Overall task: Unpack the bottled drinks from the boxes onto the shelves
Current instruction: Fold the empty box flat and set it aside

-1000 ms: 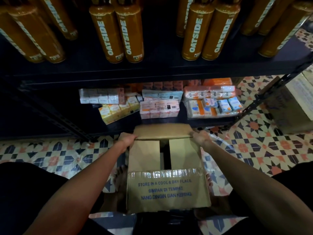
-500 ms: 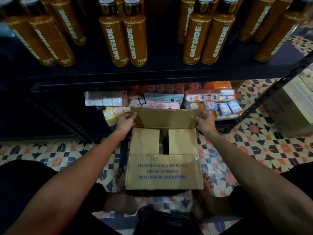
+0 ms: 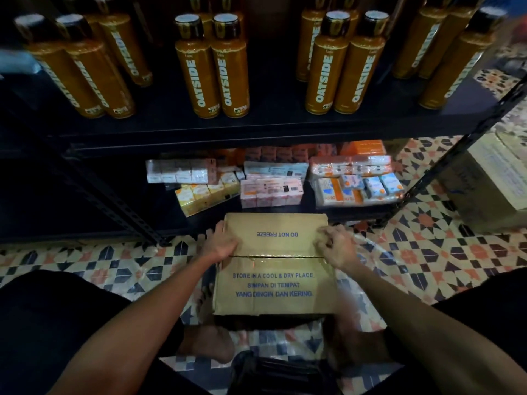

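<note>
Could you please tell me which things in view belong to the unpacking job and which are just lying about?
Job: cardboard box on the floor, left hand and right hand on its far flap; Oatside bottles on the upper shelf; perhaps the second box at right.
Lying about: small carton packs on the lower shelf; patterned floor tiles.

1. The box [image 3: 273,292] is being kept on the floor [image 3: 427,258], before the shelves [image 3: 125,212].
2. Bottles [image 3: 211,69] are being carried on the upper shelf [image 3: 273,118]; packs [image 3: 271,189] are being stored below, behind the box.
3. A carton [image 3: 496,181] is being kept right of the shelves.
</note>
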`<state>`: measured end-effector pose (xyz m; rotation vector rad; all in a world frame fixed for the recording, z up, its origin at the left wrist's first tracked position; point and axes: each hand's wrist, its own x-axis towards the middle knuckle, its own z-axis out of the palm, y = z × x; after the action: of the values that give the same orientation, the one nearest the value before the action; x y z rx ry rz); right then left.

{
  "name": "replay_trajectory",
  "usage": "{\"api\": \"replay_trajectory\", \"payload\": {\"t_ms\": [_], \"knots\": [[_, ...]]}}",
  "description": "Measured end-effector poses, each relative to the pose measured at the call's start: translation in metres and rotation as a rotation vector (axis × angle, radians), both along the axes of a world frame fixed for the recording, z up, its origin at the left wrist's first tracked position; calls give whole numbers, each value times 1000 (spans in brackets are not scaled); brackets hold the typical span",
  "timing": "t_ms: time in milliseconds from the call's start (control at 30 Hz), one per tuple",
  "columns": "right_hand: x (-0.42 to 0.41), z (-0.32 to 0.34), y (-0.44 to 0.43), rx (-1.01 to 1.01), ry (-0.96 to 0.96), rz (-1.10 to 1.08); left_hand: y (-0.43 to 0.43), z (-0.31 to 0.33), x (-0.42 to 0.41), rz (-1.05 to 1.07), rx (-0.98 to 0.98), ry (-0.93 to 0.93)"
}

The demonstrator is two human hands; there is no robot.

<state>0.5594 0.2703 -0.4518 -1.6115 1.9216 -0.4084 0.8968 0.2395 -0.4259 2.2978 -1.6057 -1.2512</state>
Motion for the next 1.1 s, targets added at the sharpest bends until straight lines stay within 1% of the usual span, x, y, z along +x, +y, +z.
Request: {"api": "replay_trajectory", "payload": {"t_ms": [33, 100, 167, 200, 267, 333, 367, 400, 467, 500, 600, 733, 833, 967, 1033, 1100], "knots": [[5, -3, 3, 10, -7, -45, 4, -4, -4, 67, 43, 22], [17, -1, 8, 74, -112, -194, 10, -4, -13, 187, 152, 99], [30, 3, 11, 151, -232, -382, 12, -11, -16, 290, 199, 181], [38, 7, 12, 211, -249, -453, 13, -12, -17, 356, 196, 231], [50, 13, 13, 300, -221, -491, 15, -22, -20, 500, 171, 293], [55, 14, 12, 346, -195, -503, 21, -23, -26, 640, 159, 329], [54, 12, 9, 365, -202, -509, 23, -21, -28, 677, 138, 303], [54, 12, 7, 372, -205, -510, 23, -21, -27, 698, 114, 280], [57, 22, 9, 374, -225, -504, 30, -5, -30, 674, 110, 222], [59, 29, 12, 353, -257, -512, 34, 4, -32, 659, 127, 211], [62, 48, 16, 311, -347, -543, 37, 21, -33, 632, 58, 186], [62, 69, 21, 272, -325, -564, 33, 21, -26, 645, 19, 156], [59, 84, 22, 261, -324, -615, 26, 18, -23, 651, 31, 108], [56, 95, 14, 273, -293, -626, -9, -21, -14, 672, 61, 122], [54, 98, 8, 285, -283, -637, -11, -10, -17, 694, 79, 196], [52, 99, 4, 312, -275, -631, -3, 18, -28, 698, 70, 277]]}}
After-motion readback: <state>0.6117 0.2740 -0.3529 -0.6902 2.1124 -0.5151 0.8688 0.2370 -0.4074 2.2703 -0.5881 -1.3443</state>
